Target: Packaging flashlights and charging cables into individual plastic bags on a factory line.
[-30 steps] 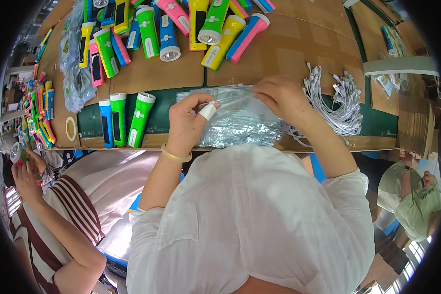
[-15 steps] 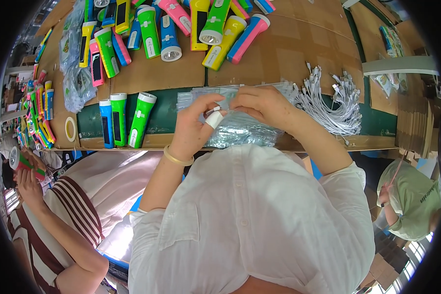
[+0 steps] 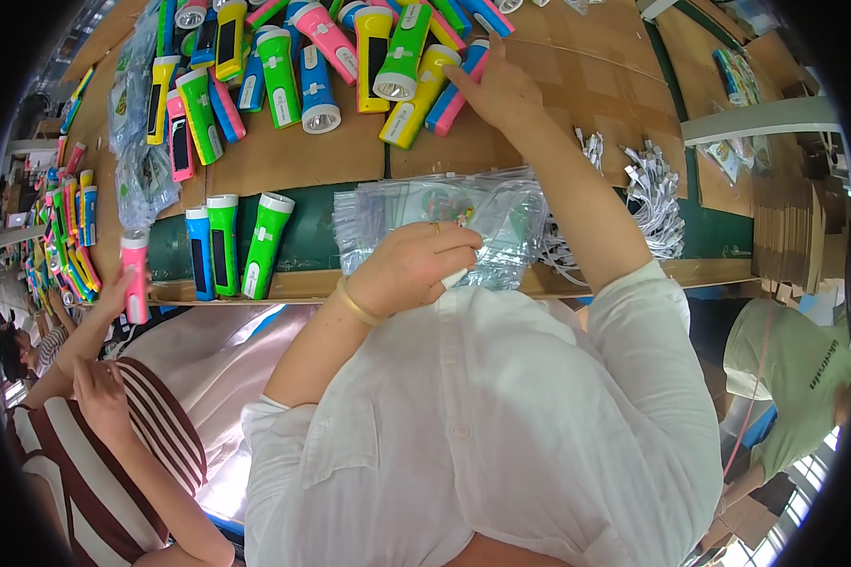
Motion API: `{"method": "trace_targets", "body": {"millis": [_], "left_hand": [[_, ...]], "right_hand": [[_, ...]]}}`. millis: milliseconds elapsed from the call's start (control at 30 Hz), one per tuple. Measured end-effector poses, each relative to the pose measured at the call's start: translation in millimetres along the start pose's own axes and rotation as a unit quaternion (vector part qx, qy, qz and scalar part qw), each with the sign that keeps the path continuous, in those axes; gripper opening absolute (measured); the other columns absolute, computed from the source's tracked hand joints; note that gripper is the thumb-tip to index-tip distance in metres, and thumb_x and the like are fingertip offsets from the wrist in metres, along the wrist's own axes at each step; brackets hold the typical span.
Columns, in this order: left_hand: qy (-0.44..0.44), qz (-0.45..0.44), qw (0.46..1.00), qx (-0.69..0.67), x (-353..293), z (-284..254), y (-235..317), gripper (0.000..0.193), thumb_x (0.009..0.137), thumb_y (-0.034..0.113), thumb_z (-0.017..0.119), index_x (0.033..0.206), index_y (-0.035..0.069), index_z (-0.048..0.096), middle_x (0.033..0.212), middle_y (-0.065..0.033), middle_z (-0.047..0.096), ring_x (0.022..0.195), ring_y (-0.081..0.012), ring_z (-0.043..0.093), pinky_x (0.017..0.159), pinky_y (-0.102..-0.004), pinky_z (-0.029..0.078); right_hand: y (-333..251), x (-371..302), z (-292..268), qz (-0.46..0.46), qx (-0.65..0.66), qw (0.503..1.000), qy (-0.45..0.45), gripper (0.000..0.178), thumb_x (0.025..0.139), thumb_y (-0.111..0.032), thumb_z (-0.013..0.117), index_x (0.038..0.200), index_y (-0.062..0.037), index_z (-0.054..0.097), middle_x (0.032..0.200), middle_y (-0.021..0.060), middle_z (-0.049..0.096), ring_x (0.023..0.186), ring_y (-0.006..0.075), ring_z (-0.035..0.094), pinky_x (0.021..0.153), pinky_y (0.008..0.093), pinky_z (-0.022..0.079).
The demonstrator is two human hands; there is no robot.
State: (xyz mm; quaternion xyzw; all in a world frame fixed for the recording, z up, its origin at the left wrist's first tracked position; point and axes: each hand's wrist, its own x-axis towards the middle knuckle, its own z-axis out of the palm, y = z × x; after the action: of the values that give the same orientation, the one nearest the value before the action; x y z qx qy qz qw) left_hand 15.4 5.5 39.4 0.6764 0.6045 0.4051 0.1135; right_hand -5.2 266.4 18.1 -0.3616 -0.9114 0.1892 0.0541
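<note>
My right hand [image 3: 506,90] reaches to the far pile. Its thumb and fingers are apart at the lamp end of a pink and blue flashlight [image 3: 451,106], which lies beside a yellow flashlight [image 3: 416,104]. My left hand [image 3: 416,269] is curled at the near edge of a stack of clear plastic zip bags [image 3: 388,206]. A white wrap [image 3: 454,279] shows at its thumb, and whatever its fingertips pinch is hidden. Colourful print shows through the top bag.
Two green flashlights [image 3: 268,244] and a blue one [image 3: 200,253] stand left of the bags. White cables [image 3: 654,203] lie bundled at the right. A tape roll's place at left is now near a co-worker's hand [image 3: 115,291] holding a pink flashlight [image 3: 134,279].
My right hand has left the bags and moved far out to the flashlight pile. My left hand has come nearer, its fingers curling. The co-worker at left now holds a pink flashlight upright.
</note>
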Motion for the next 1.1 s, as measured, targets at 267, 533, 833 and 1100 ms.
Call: {"method": "trace_targets", "body": {"millis": [267, 533, 833, 1100], "left_hand": [[0.054, -0.052, 0.995, -0.069, -15.5, -0.5, -13.4, 0.02, 0.074, -0.003, 0.07, 0.091, 0.007, 0.066, 0.093, -0.0089, 0.067, 0.087, -0.0302, 0.067, 0.074, -0.0369, 0.055], [0.026, -0.048, 0.996, -0.065, -8.3, 4.8, -10.4, 0.022, 0.072, -0.003, 0.069, 0.091, 0.008, 0.066, 0.095, -0.0076, 0.066, 0.086, -0.0296, 0.067, 0.073, -0.0382, 0.055], [0.071, -0.064, 0.989, -0.109, -17.3, 3.8, -14.2, 0.018, 0.077, -0.001, 0.071, 0.094, 0.006, 0.068, 0.092, -0.0086, 0.064, 0.084, -0.0295, 0.065, 0.073, -0.037, 0.054], [0.1, -0.064, 0.989, -0.09, -8.8, 7.2, -13.3, 0.017, 0.077, -0.001, 0.074, 0.093, 0.006, 0.07, 0.092, -0.0092, 0.065, 0.085, -0.0272, 0.065, 0.074, -0.0347, 0.053]], "right_hand": [[56.0, 10.4, -9.8, -0.019, -0.085, 0.993, -0.077, 0.079, 0.091, -0.061, 0.058, 0.14, 0.0004, 0.05, 0.125, 0.0195, 0.066, 0.115, 0.0349, 0.066, 0.094, 0.0443, 0.054], [5.5, -13.7, -11.8, -0.027, -0.201, 0.971, -0.126, 0.076, 0.079, -0.066, 0.071, 0.12, -0.0019, 0.069, 0.117, 0.0184, 0.069, 0.11, 0.0313, 0.068, 0.092, 0.0416, 0.055], [75.2, -30.0, -43.0, -0.064, 0.255, 0.959, -0.104, 0.056, 0.083, -0.03, 0.073, 0.128, 0.0002, 0.059, 0.116, 0.0166, 0.069, 0.107, 0.0259, 0.068, 0.092, 0.0399, 0.054], [37.9, -135.7, -37.1, -0.193, 0.405, 0.854, -0.263, 0.066, 0.088, -0.021, 0.076, 0.141, 0.0, 0.042, 0.12, 0.0127, 0.063, 0.104, 0.0204, 0.063, 0.084, 0.0361, 0.053]]}}
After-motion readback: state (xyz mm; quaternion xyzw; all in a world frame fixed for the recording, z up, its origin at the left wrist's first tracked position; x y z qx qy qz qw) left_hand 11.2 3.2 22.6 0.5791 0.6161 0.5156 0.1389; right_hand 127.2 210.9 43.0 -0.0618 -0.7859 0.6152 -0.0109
